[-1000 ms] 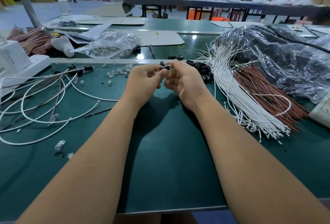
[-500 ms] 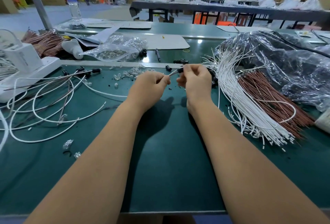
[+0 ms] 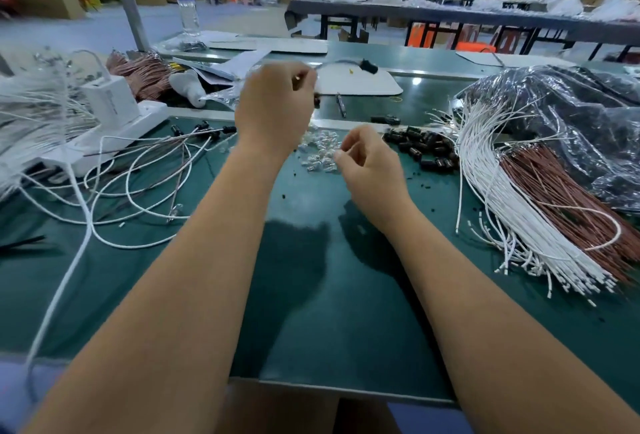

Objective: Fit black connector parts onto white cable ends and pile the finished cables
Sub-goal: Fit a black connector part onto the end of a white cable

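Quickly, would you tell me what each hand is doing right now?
Left hand: grips a cable with a black connector on its end.
Right hand: fingers loosely curled, holding nothing.

Bench: green work mat. On it, left: loose coils of white cable and a white power strip. Centre, far edge: small clear parts, beside them a heap of black connector parts. Right: bundled white cables alongside brown wires and crumpled plastic bags.
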`<move>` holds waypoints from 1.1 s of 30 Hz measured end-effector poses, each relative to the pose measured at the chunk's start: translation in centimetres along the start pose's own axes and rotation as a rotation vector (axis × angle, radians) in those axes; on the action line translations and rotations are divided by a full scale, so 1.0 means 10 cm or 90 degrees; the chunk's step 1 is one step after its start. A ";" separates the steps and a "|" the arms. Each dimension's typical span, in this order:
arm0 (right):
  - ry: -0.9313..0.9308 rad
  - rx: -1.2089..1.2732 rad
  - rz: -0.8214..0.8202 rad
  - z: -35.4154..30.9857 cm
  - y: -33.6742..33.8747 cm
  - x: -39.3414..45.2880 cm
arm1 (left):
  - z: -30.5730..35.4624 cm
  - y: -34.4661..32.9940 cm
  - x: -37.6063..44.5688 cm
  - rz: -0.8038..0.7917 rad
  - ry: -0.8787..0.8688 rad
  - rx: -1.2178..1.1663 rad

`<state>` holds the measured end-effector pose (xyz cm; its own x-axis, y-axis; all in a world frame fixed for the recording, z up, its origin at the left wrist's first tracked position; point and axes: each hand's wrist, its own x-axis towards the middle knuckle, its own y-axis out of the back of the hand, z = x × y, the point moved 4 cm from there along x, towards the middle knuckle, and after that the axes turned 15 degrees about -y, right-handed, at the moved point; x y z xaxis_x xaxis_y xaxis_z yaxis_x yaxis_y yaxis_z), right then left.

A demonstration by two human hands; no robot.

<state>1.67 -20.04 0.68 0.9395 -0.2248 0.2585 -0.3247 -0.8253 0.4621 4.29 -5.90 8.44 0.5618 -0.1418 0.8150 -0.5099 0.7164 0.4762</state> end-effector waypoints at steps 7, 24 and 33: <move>0.041 -0.064 -0.046 -0.01 -0.08 -0.03 | -0.65 0.83 0.09 0.062 -0.002 0.282; 0.009 -0.068 -0.090 -0.01 -0.06 -0.03 | -1.59 0.69 -0.50 -0.418 0.113 0.588; -0.007 -0.101 -0.018 0.04 0.01 0.03 | -1.03 0.53 -0.25 -0.227 0.088 0.363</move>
<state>2.01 -20.37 0.48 0.9494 -0.2085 0.2347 -0.3101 -0.7394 0.5977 6.87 5.29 5.52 0.8180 -0.1861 0.5443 -0.5202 0.1646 0.8380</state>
